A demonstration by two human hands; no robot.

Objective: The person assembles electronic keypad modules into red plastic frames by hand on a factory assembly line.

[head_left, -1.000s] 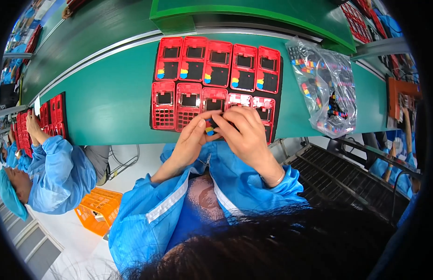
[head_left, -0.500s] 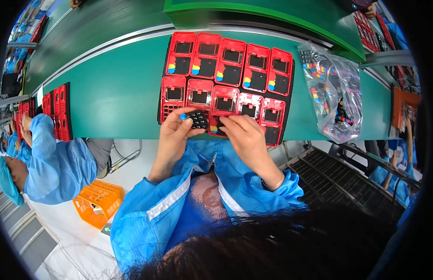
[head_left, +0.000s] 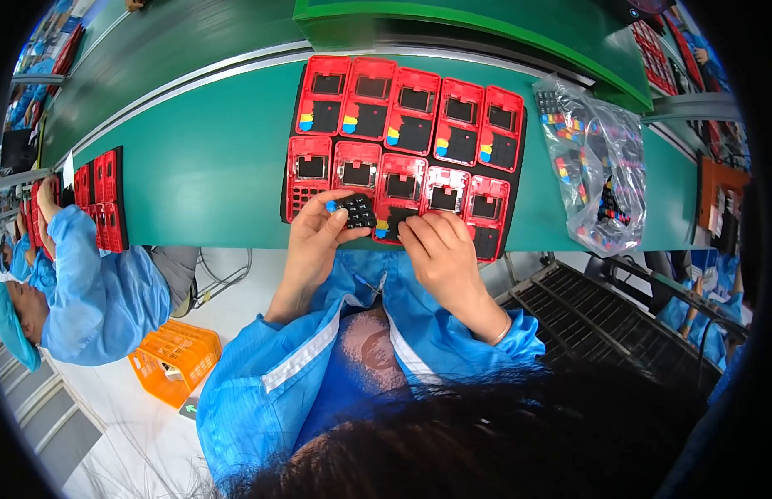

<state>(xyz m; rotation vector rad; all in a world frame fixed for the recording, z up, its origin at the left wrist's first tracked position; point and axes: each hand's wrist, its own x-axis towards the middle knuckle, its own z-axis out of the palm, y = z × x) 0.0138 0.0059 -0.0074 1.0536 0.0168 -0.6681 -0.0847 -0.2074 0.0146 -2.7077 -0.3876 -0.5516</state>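
Between the thumb and fingers of my left hand (head_left: 318, 237) is a small black rubber keypad (head_left: 355, 210) with a blue key at one corner, held above the front row of a black tray (head_left: 519, 179). Red phone housings (head_left: 415, 109) fill the tray in two rows, each with a dark screen window. My right hand (head_left: 448, 254) is closed, fingers bent, its fingertips at the right edge of a dark keypad (head_left: 395, 219) lying in the middle front housing (head_left: 401, 178). The front-left housing (head_left: 308, 170) shows bare key holes. My left hand partly hides the one beside it.
A clear plastic bag (head_left: 602, 166) of colourful keypads lies on the green table (head_left: 203, 183) at right. A green-edged shelf (head_left: 485, 25) runs along the back. At left, a person in blue (head_left: 103, 287) works by more red housings (head_left: 103, 200). An orange crate (head_left: 176, 358) stands below.
My right hand has shifted slightly right and its fingers have lowered, uncovering more of the keypad in the middle front housing. My left hand has barely moved, still holding its keypad, now tilted slightly differently.
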